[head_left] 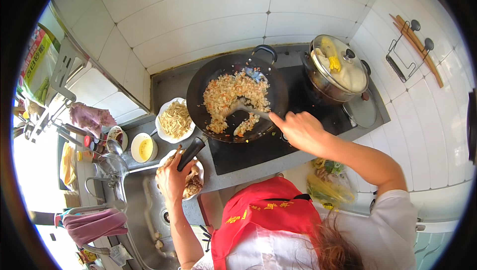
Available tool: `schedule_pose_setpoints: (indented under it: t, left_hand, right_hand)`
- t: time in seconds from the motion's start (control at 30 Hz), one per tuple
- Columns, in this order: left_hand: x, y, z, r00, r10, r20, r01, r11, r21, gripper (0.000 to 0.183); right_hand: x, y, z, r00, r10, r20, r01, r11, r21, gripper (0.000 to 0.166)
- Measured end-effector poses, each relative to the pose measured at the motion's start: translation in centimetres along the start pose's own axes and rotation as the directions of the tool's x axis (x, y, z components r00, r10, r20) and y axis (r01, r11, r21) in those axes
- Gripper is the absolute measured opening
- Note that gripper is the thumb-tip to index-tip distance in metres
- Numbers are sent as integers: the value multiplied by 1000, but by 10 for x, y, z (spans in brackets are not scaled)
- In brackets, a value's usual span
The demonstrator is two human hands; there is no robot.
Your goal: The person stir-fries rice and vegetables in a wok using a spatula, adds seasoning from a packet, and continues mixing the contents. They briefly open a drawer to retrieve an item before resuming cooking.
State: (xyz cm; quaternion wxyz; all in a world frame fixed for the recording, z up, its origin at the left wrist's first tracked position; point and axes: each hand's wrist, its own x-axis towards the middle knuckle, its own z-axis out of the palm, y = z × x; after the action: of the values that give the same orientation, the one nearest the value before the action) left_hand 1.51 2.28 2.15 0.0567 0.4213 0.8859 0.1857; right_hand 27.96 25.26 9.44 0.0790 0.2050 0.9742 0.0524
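My left hand is closed on the lower end of a black wok handle, above a white plate of browned meat pieces. That handle points toward the large dark wok. My right hand grips a spatula, whose motion-blurred blade lies among fried rice with orange bits. Rice forms a curved heap, and dark wok bottom shows in the middle. Whitish-blue glare or steam covers the rice's upper right part.
A lidded pot holding corn stands right of the wok, with a glass lid behind it. Left are a plate of pale shreds, a bowl of yellow liquid and a steel sink. Utensils hang at far left.
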Motion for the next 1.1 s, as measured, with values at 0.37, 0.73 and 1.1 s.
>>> schedule_pose_setpoints:
  t: [0.37,0.73,1.1]
  left_hand:
    - [-2,-12,9,981,127,-145,-132,991,-25,44]
    - [3,-14,12,969,165,-183,-169,986,-4,39]
    - [-2,-17,13,970,143,-199,-148,989,-14,39]
  right_hand:
    - [25,19,13,986,154,-62,-125,932,339,41]
    - [36,14,54,955,284,82,-239,581,778,45]
    - [-28,51,53,894,445,60,-316,530,787,44]
